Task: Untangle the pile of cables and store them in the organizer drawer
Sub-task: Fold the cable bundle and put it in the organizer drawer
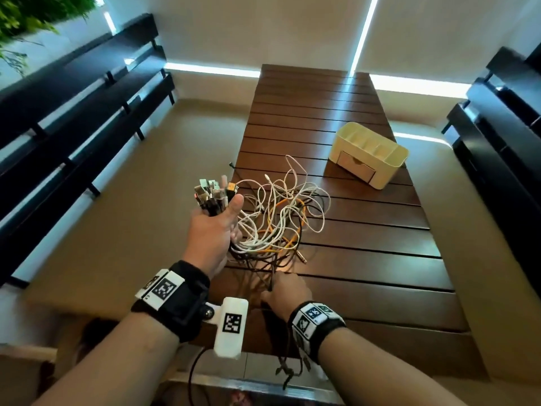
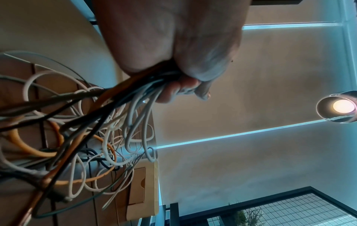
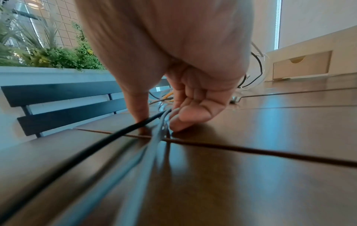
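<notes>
A person's left hand (image 1: 212, 230) is raised above a slatted wooden table (image 1: 380, 273), fingers curled tight round a bunch of cable plugs (image 1: 213, 193) that stick up past the thumb. From that fist a tangle of white, orange and black cables (image 1: 281, 218) spills onto the table just to its right. The right hand (image 1: 285, 294), nearer the body, presses its fingertips (image 3: 179, 123) down on the table, pinching a few strands. Beyond both hands, to the right, stands a cream organizer (image 1: 369, 155), its drawer (image 1: 355, 168) closed.
</notes>
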The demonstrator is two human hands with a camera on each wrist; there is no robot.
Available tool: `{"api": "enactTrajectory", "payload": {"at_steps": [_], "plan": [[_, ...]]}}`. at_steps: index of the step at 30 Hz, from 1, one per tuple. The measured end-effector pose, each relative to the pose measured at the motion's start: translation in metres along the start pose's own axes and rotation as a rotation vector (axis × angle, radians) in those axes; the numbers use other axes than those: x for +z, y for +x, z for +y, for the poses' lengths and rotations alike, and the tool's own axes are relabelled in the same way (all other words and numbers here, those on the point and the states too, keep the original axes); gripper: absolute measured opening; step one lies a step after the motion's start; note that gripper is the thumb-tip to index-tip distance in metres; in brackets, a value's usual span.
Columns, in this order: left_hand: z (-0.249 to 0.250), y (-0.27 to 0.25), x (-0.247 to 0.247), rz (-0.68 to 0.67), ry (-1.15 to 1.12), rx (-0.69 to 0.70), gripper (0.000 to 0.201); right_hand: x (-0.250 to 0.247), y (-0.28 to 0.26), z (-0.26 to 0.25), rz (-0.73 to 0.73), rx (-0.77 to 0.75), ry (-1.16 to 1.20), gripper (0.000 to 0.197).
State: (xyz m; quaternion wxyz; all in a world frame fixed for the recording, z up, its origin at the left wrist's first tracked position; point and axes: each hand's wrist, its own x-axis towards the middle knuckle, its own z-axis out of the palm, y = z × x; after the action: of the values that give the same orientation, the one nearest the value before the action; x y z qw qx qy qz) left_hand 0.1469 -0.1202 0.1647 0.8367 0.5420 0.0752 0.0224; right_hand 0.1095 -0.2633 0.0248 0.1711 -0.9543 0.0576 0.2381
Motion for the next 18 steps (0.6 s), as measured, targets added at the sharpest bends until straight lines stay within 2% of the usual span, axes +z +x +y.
{"api": "enactTrajectory", "payload": {"at_steps": [2,4,7,9,14,16,18], "plan": [[0.003,-0.001,-0.005,0.021,0.004,-0.007,0.011,-0.005,0.000,0.004,0.005,-0.022,0.050,0.030],[0.007,0.000,-0.011,0.036,0.003,0.003,0.012,-0.024,0.003,0.016,0.075,-0.030,0.091,0.025],[0.015,0.005,-0.021,0.048,0.000,0.045,0.023,-0.079,0.018,0.040,0.301,0.004,0.098,0.021],[0.021,0.006,-0.022,0.062,-0.007,0.061,0.021,-0.126,0.032,0.049,0.466,-0.002,0.093,0.016],[0.031,0.005,-0.011,0.010,-0.028,0.098,0.007,-0.226,0.047,0.033,0.842,-0.271,-0.023,0.014],[0.036,0.004,-0.006,-0.021,-0.024,0.117,0.008,-0.245,0.050,0.027,0.932,-0.369,-0.036,0.013],[0.038,0.004,-0.003,-0.032,-0.027,0.130,0.006,-0.253,0.055,0.026,0.948,-0.427,-0.032,0.012]]}}
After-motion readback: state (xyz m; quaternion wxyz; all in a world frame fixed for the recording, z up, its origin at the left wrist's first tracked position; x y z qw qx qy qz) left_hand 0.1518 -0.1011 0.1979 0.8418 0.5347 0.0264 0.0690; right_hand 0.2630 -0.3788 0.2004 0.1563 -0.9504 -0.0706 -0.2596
